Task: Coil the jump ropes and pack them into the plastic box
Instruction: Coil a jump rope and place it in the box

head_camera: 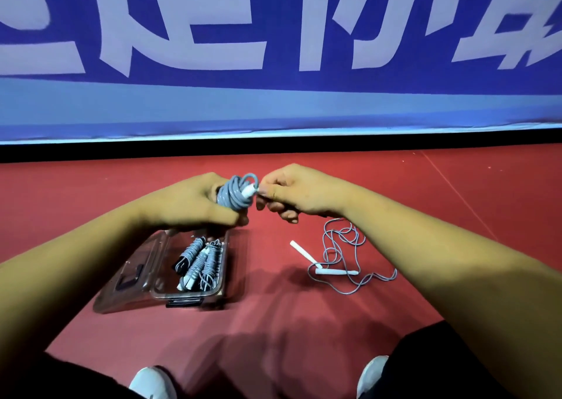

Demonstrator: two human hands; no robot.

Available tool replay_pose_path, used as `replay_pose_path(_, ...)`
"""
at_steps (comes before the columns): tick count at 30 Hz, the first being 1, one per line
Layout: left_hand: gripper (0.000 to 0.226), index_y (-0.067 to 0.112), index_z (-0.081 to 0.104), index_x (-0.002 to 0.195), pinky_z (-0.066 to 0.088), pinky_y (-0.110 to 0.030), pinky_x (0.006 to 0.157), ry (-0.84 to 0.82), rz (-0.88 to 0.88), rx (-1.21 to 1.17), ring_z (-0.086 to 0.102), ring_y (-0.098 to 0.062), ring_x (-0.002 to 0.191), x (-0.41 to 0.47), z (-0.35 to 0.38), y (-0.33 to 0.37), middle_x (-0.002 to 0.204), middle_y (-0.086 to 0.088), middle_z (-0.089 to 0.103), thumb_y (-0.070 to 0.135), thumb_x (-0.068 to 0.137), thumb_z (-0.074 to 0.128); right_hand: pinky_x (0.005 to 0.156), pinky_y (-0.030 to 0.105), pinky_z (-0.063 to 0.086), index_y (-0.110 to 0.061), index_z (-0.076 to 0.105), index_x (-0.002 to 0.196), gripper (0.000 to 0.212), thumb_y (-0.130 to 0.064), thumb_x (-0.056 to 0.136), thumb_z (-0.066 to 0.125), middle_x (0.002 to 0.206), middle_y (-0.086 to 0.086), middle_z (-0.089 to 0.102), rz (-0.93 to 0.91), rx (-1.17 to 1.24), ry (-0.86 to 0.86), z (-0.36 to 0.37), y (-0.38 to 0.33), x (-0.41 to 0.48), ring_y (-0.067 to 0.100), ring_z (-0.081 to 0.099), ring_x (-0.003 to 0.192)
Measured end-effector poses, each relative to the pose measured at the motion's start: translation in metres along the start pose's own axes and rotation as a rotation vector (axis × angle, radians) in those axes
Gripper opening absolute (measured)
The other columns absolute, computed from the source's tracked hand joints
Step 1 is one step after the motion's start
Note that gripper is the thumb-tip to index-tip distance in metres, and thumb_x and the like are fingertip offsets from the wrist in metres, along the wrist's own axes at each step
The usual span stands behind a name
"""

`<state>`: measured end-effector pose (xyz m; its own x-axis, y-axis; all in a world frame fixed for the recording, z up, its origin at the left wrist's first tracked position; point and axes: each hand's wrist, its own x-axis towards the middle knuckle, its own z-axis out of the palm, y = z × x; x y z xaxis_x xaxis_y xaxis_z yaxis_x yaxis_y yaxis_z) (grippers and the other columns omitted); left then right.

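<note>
a red floor fills the lower half of the view, with a thin pale line running slantwise across it at the right. behind it stands a blue banner printed with large white characters, and a black strip runs along its base. two white shoes show at the bottom edge, beside dark trousers.

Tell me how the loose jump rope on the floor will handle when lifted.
Probably floppy: the loose jump rope lies in slack tangled loops, so it may snag. Its white handles look rigid and would likely dangle.
</note>
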<state>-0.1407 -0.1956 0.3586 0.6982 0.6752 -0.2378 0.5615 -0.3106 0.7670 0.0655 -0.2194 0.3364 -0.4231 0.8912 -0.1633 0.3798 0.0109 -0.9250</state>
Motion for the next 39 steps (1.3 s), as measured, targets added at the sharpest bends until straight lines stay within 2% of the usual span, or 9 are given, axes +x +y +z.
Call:
replay_pose_path(4, 0.021, -0.001, 0.058, 0.071, 0.034, -0.020, 0.038, 0.228, -0.163, -0.079, 0.046, -0.024, 0.038, 0.008, -0.003, -0.002, 0.058, -0.027, 0.057, 0.013, 0.084, 0.068, 0.043, 0.020, 0.031, -0.008, 0.061, 0.090, 0.027, -0.024, 0.103, 0.044, 0.062, 0.001, 0.044, 0.051, -0.129, 0.133, 0.004, -0.002, 0.004, 0.009, 0.036, 0.041)
replay_pose_path(11, 0.020, 0.005, 0.056, 0.066, 0.036, -0.020, 0.033, 0.431, -0.345, -0.061, 0.044, -0.019, 0.032, 0.026, -0.005, -0.017, 0.042, -0.004, 0.051, 0.009, 0.082, 0.067, 0.060, 0.029, 0.039, -0.004, 0.060, 0.084, 0.032, -0.022, 0.102, 0.041, 0.072, 0.005, 0.055, 0.008, -0.675, 0.216, 0.025, -0.018, 0.015, 0.025, 0.051, 0.069)
replay_pose_path(15, 0.019, 0.006, 0.060, 0.064, 0.044, -0.028, 0.040, 0.367, -0.381, 0.324, 0.055, -0.027, 0.040, 0.031, 0.003, -0.040, 0.050, -0.011, 0.059, 0.015, 0.078, 0.068, 0.061, 0.028, 0.033, -0.014, 0.038, 0.070, 0.028, -0.019, 0.092, 0.054, 0.076, 0.005, 0.045, 0.017, -0.924, 0.110, 0.054, -0.026, 0.003, 0.026, 0.045, 0.070)
replay_pose_path(18, 0.024, 0.013, 0.056, 0.061, 0.055, -0.035, 0.059, 0.350, -0.351, 0.590, 0.065, -0.031, 0.058, 0.039, 0.011, -0.044, 0.056, -0.009, 0.060, 0.026, 0.076, 0.070, 0.064, 0.029, 0.035, -0.013, 0.053, 0.086, 0.008, -0.018, 0.092, 0.054, 0.095, 0.013, 0.060, -0.074, -1.030, 0.129, 0.049, -0.032, -0.006, 0.032, 0.058, 0.083)
replay_pose_path(23, 0.010, 0.009, 0.058, 0.077, 0.046, -0.029, 0.044, -0.123, -0.389, 0.408, 0.053, -0.022, 0.045, 0.035, 0.028, -0.045, 0.052, -0.003, 0.056, 0.012, 0.073, 0.067, 0.068, 0.031, 0.034, -0.021, 0.065, 0.105, 0.022, -0.034, 0.096, 0.051, 0.110, 0.005, 0.068, -0.214, -1.288, 0.143, 0.046, -0.029, -0.007, 0.032, 0.064, 0.100)
replay_pose_path(27, 0.005, 0.006, 0.059, 0.077, 0.054, -0.039, 0.057, -0.294, -0.281, 0.441, 0.060, -0.025, 0.056, 0.027, 0.017, -0.036, 0.060, -0.005, 0.061, 0.005, 0.076, 0.064, 0.067, 0.028, 0.035, -0.014, 0.066, 0.086, 0.024, -0.031, 0.096, 0.054, 0.091, -0.004, 0.068, -0.161, -1.010, 0.128, 0.040, -0.013, 0.004, 0.027, 0.063, 0.089)
replay_pose_path(30, 0.010, 0.009, 0.058, 0.071, 0.051, -0.027, 0.055, -0.307, -0.268, 0.470, 0.061, -0.018, 0.052, 0.025, 0.015, -0.026, 0.053, 0.002, 0.060, 0.009, 0.078, 0.065, 0.058, 0.032, 0.035, -0.003, 0.063, 0.072, 0.034, -0.028, 0.095, 0.059, 0.067, 0.015, 0.063, -0.081, -0.694, 0.087, 0.033, -0.013, 0.003, 0.021, 0.050, 0.063)
replay_pose_path(33, 0.031, 0.024, 0.047, 0.057, 0.036, -0.016, 0.050, -0.136, -0.112, 0.740, 0.048, -0.019, 0.055, 0.021, 0.009, -0.015, 0.049, 0.004, 0.045, 0.030, 0.073, 0.073, 0.057, 0.032, 0.041, -0.002, 0.065, 0.069, 0.037, -0.029, 0.094, 0.060, 0.063, 0.017, 0.062, -0.083, -0.587, 0.151, 0.025, -0.018, 0.004, 0.016, 0.050, 0.056)
replay_pose_path(39, 0.044, 0.028, 0.053, 0.095, 0.045, -0.037, 0.055, 0.323, 0.310, 0.713, 0.056, -0.025, 0.060, 0.011, -0.003, -0.017, 0.069, 0.003, 0.062, 0.060, 0.066, 0.046, 0.039, 0.024, 0.040, 0.000, 0.053, 0.073, 0.036, -0.019, 0.103, 0.045, 0.060, 0.027, 0.057, -0.007, 0.196, 0.248, 0.008, -0.021, 0.004, 0.021, 0.055, 0.033)
